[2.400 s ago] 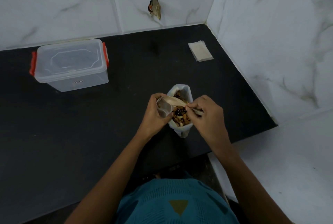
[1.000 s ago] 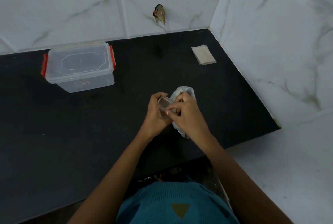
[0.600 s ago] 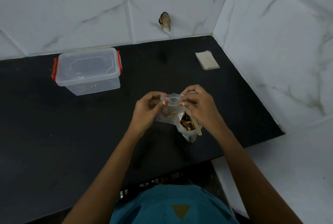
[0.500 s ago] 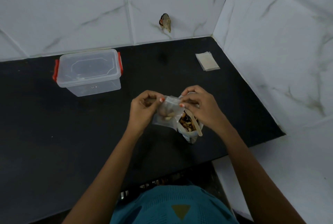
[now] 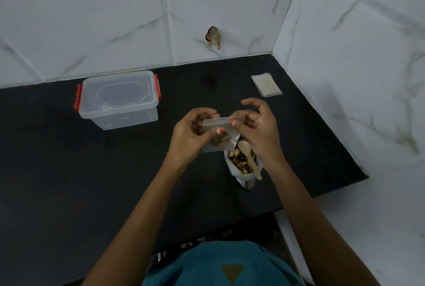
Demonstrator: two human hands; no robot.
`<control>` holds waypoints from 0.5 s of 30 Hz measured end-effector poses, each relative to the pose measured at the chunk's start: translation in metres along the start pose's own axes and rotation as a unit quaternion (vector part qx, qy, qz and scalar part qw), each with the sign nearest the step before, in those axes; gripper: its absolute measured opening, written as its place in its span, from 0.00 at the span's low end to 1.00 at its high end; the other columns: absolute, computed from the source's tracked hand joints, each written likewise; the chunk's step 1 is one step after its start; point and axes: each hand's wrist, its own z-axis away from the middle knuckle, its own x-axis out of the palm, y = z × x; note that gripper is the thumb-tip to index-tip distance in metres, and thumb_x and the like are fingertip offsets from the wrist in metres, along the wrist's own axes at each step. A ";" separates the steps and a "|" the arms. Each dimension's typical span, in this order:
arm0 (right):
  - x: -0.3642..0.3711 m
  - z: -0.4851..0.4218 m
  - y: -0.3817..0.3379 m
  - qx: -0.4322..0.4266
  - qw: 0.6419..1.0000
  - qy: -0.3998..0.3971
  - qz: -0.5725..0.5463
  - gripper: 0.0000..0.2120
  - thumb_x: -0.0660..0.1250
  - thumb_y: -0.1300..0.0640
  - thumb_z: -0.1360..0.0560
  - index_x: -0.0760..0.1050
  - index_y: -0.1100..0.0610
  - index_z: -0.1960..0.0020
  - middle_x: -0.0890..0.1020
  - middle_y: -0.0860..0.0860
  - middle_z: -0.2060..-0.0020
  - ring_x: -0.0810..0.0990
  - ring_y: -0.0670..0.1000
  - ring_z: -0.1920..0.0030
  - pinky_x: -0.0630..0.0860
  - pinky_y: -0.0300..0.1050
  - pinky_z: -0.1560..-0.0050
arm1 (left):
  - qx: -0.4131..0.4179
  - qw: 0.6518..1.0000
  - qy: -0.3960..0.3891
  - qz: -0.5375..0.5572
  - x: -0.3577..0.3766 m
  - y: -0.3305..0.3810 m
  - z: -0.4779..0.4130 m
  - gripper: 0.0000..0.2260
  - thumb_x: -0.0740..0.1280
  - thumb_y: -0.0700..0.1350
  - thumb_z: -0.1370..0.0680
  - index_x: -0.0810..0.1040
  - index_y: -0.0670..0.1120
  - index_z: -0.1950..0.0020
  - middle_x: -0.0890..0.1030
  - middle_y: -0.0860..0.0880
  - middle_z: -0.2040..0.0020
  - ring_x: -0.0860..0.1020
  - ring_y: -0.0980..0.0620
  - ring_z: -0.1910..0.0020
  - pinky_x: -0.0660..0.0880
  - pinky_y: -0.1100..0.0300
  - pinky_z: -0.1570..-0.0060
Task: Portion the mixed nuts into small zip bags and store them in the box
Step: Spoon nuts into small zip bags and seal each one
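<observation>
A small clear zip bag point(image 5: 219, 135) with a few nuts in its bottom hangs above the black counter point(image 5: 69, 182). My left hand point(image 5: 190, 135) pinches its left side and my right hand point(image 5: 256, 128) pinches its top edge at the right. Just below them stands an open white bag of mixed nuts point(image 5: 243, 166) with a wooden spoon point(image 5: 249, 159) lying in it. The clear plastic box point(image 5: 119, 99) with red clips sits lidded at the back left.
A small stack of flat empty zip bags point(image 5: 266, 84) lies at the back right near the wall corner. White marble walls bound the counter at the back and right. The counter's front edge runs close to my body.
The spoon has been left in the nut bag. Both hands have lifted the small bag and now pinch its top, the bag held flatter and higher than half a second ago.
</observation>
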 end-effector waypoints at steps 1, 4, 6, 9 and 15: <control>0.001 0.001 0.001 -0.007 1.000 -0.006 0.004 0.19 0.67 0.72 0.30 0.68 0.54 0.46 0.81 0.50 0.61 0.81 0.42 0.59 0.77 0.35 0.55 | 0.000 1.000 -0.004 -0.015 0.000 0.001 -0.001 0.12 0.70 0.39 0.29 0.75 0.51 0.49 0.78 0.52 0.48 0.79 0.59 0.49 0.78 0.63 0.51; 0.003 0.002 0.002 -0.023 1.000 -0.010 0.005 0.17 0.67 0.72 0.30 0.69 0.54 0.49 0.80 0.50 0.61 0.81 0.41 0.58 0.76 0.34 0.56 | 0.019 0.998 0.008 -0.059 -0.001 0.002 -0.002 0.07 0.68 0.40 0.27 0.77 0.51 0.52 0.79 0.50 0.50 0.79 0.55 0.50 0.78 0.59 0.50; 0.005 0.003 0.004 -0.027 1.000 -0.003 0.009 0.15 0.68 0.70 0.30 0.72 0.56 0.49 0.80 0.50 0.59 0.81 0.41 0.58 0.76 0.33 0.56 | 0.028 0.997 0.018 -0.065 0.000 0.003 -0.002 0.07 0.68 0.39 0.26 0.77 0.50 0.53 0.79 0.49 0.52 0.80 0.54 0.52 0.79 0.60 0.52; 0.005 0.004 0.005 -0.016 0.999 0.005 0.034 0.09 0.69 0.67 0.29 0.76 0.60 0.50 0.80 0.47 0.56 0.80 0.37 0.57 0.74 0.29 0.57 | 0.020 0.998 0.024 -0.045 0.000 0.005 -0.003 0.06 0.67 0.39 0.26 0.77 0.50 0.53 0.79 0.50 0.52 0.80 0.57 0.52 0.78 0.65 0.55; 0.004 -0.001 0.002 -0.001 0.996 0.006 0.090 0.06 0.68 0.65 0.29 0.77 0.55 0.60 0.78 0.45 0.63 0.76 0.32 0.63 0.71 0.25 0.62 | 0.011 0.998 0.025 -0.058 -0.001 0.005 -0.002 0.07 0.67 0.40 0.26 0.76 0.51 0.52 0.79 0.53 0.52 0.79 0.60 0.52 0.77 0.67 0.55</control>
